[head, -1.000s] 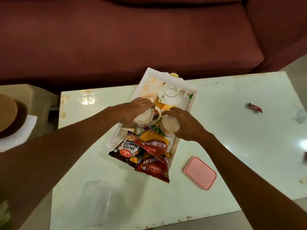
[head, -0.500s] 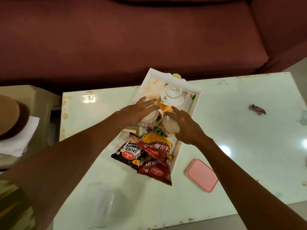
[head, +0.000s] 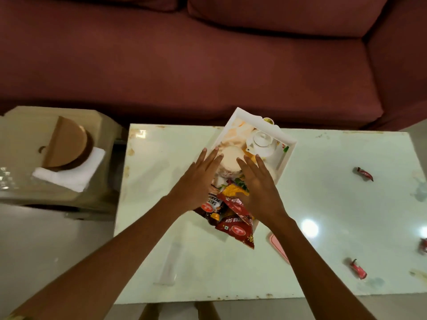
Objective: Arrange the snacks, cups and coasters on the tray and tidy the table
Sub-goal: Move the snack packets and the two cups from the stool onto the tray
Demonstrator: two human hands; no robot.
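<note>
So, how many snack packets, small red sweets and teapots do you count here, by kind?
Snack packets: 3
Small red sweets: 3 (one cut off by the picture's edge)
Teapot: 1
Total: 7

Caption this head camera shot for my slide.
Flat left hand and right hand flank a cup in the white tray with snack packets.

A maroon sofa (head: pixel 208 65) spans the far side; at left, a beige stool (head: pixel 25 128) bears a brown disc (head: pixel 67 142) on a white cloth (head: pixel 76 175).
</note>
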